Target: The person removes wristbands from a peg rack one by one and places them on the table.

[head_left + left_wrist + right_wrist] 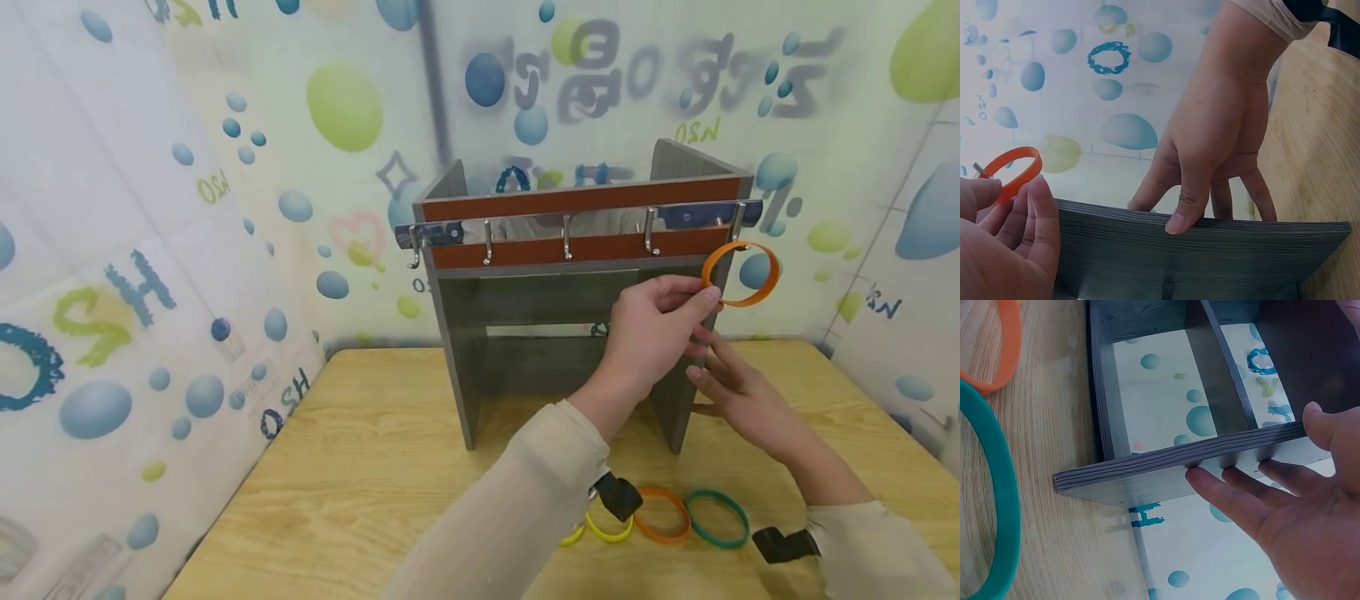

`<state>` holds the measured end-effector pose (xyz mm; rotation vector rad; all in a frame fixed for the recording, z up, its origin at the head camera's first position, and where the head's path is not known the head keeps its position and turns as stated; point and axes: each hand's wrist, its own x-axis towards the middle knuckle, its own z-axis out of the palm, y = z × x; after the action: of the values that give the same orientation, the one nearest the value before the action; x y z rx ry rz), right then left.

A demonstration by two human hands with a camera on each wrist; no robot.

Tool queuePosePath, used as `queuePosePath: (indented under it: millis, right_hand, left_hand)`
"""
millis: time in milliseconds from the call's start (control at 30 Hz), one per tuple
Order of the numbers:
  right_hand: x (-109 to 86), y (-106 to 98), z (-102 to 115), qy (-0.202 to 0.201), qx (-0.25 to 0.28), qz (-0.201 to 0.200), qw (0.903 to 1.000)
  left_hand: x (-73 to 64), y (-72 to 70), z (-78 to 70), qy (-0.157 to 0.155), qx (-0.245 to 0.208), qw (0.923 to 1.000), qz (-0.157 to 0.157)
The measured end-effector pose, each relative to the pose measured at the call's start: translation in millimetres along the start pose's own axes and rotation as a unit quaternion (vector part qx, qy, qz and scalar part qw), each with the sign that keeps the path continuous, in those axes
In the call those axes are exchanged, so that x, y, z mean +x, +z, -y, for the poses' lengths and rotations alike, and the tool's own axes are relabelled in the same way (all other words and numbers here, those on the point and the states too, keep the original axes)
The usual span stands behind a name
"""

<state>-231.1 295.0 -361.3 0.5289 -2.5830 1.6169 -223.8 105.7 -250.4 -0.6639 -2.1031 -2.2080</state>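
Note:
My left hand (660,329) pinches an orange wristband (767,292) between thumb and fingers, by its lower left side. The band stands at the rightmost hook (738,218) of a grey wooden rack (459,358). In the left wrist view a hook tip (980,169) overlaps the band's rim; whether it passes through, I cannot tell. Lower down, my right hand (757,408) holds the rack's right side panel (1166,462). Its thumb lies over the front edge, and its spread fingertips touch the outer face.
A metal rail (532,227) with several hooks crosses the rack's red-brown board. On the wooden table (337,467) in front lie a green wristband (742,521), another orange one (660,540) and yellow ones (611,537), partly behind the left sleeve. Patterned cloth walls surround the table.

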Motion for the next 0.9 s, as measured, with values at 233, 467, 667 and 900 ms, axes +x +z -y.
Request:
queuePosePath:
  millis: [233, 467, 667, 900]
  right_hand:
    - [0.5, -1, 0, -0.002, 0.0, -0.001, 1.0]
    - [-0.5, 1, 0, -0.012, -0.006, 0.002, 0.9999]
    - [-0.8, 0, -1, -0.013, -0.014, 0.003, 0.9998]
    - [0.2, 0, 0, -0.008, -0.017, 0.004, 0.9998]
  left_hand:
    - [0.6, 1.0, -6.2, 0.008, 0.013, 0.9999, 0.001]
    - [0.4, 3.4, -11.2, 0.009, 0.004, 0.9999, 0.007]
    - [1.1, 4.5, -15.5, 0.022, 0.026, 0.9993, 0.012]
    - [0.5, 6.0, -19.9, 0.037, 0.037, 0.9983, 0.024]
